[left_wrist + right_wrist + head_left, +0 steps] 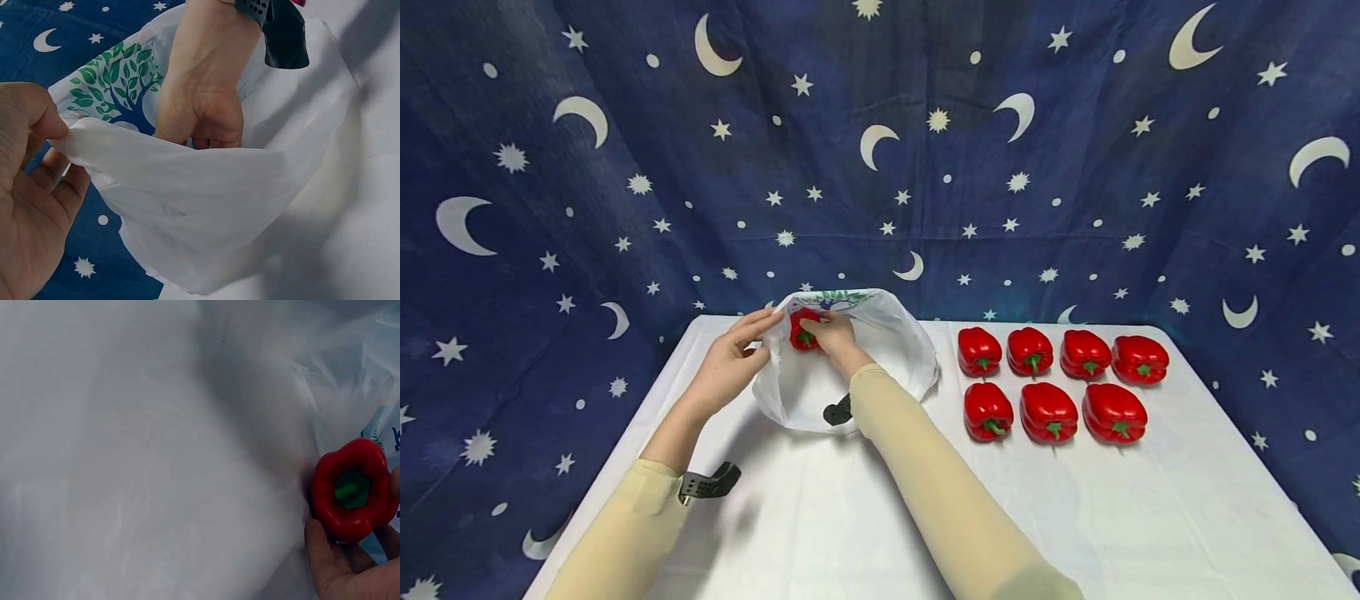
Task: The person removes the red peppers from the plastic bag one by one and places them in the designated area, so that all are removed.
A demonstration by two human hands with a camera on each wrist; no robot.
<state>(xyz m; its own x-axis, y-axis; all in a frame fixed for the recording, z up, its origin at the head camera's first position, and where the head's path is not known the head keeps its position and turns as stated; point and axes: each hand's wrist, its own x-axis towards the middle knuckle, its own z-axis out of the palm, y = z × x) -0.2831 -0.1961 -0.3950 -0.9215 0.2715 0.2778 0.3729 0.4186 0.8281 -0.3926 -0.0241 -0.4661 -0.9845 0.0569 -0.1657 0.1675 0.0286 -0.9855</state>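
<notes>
A white plastic bag (887,333) with a green and blue tree print (119,81) stands with its mouth spread wide on the table. My left hand (733,358) pinches the bag's left rim between thumb and fingers, as the left wrist view shows. Inside the bag, my right hand (835,336) holds a red bell pepper (351,490) near the left wall. The pepper's green stem faces the camera in the right wrist view. In the left wrist view the bag's side hides the pepper and the fingertips of the right hand.
Several red bell peppers lie in two rows right of the bag, among them a front-row pepper (1048,412) and a back-row pepper (1140,360). A white cloth covers the table (1150,517). Behind it hangs a dark blue curtain (925,208) with moons and stars.
</notes>
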